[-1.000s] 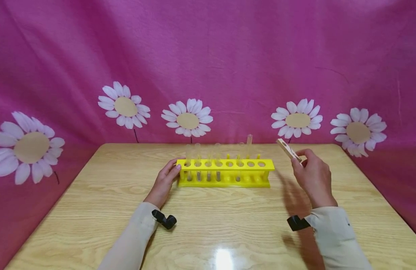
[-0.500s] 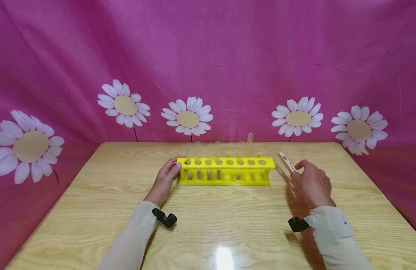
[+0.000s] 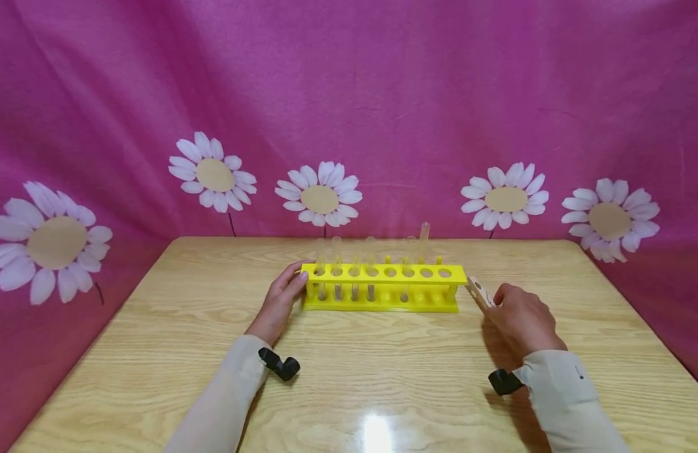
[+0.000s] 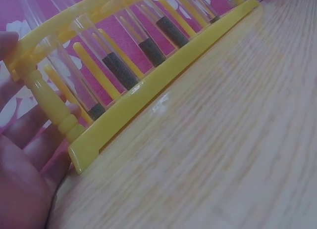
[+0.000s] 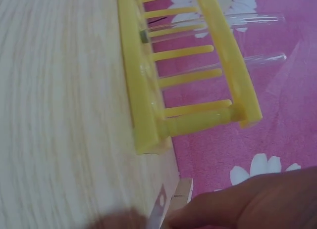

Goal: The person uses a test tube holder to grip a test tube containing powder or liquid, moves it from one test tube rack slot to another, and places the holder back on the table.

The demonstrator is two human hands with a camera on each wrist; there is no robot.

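Note:
My left hand (image 3: 275, 307) grips the left end of a yellow test tube rack (image 3: 382, 282), thumb at the top bar and fingers behind the end post (image 4: 49, 100). Several clear test tubes stand upright in the rack, with dark grey material (image 4: 120, 70) at different heights in their bottoms. On a rear peg an inverted tube (image 3: 425, 234) sits with its rounded end up. My right hand (image 3: 524, 319) pinches a wooden test tube holder (image 3: 480, 291), its tip pointing at the rack's right end, low over the table. In the right wrist view the holder (image 5: 179, 202) shows beside the thumb.
The rack stands on a light wood-grain table (image 3: 337, 365). A pink cloth (image 3: 382, 113) with large white daisies hangs behind and at both sides. Yellow drying pegs (image 5: 183, 54) rise along the rack's back. Each sleeve carries a black wrist camera (image 3: 279, 363).
My right hand has come down with the wooden test tube holder, whose tip is now lower and by the rack's right end. My left hand keeps its grip on the rack.

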